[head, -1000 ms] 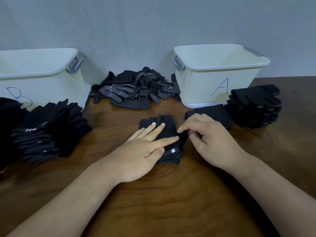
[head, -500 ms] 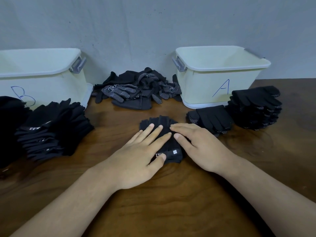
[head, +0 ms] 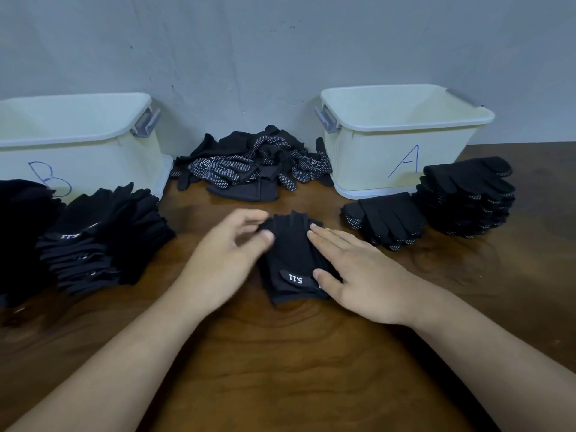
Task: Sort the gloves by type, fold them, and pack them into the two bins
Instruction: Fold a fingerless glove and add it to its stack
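A folded black glove with a "5.11" tab lies on the wooden table at the centre. My right hand rests flat on its right side, fingers straight. My left hand, blurred by motion, pinches the glove's upper-left corner between thumb and curled fingers. The cream bin marked B stands at the back left. Its twin marked A stands at the back right. An unsorted heap of plain and dotted black gloves lies between the bins.
A stack of folded 5.11 gloves sits in front of bin B, with more dark gloves at the far left. A tall stack of dotted gloves and a smaller one sit in front of bin A.
My left hand has lifted off the glove's top and slid to its upper-left corner, uncovering the 5.11 tab. My right hand has flattened onto the glove's right side.
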